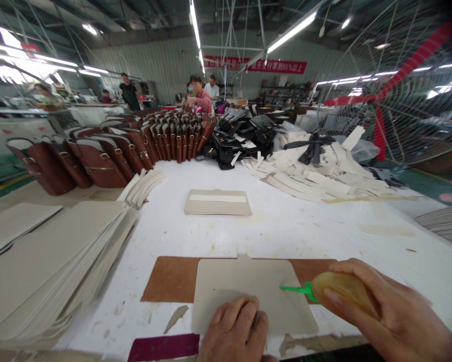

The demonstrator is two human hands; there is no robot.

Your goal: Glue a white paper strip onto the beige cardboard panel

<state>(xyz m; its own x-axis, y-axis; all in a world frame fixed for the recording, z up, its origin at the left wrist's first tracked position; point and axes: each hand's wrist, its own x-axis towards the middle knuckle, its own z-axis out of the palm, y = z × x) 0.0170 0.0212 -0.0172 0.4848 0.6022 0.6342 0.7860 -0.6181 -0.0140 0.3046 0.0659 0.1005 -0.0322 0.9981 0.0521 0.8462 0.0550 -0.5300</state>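
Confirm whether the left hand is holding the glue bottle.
No. The right hand grips the glue bottle; the left hand presses flat on the beige panel.

A red banner (255,64) hangs across the far wall of the hall and carries a line of white Chinese characters. Most of them are too small and blurred to make out; only the close of the line reads clearly, as "95%以上". No other lettering, label or brand can be read anywhere else.
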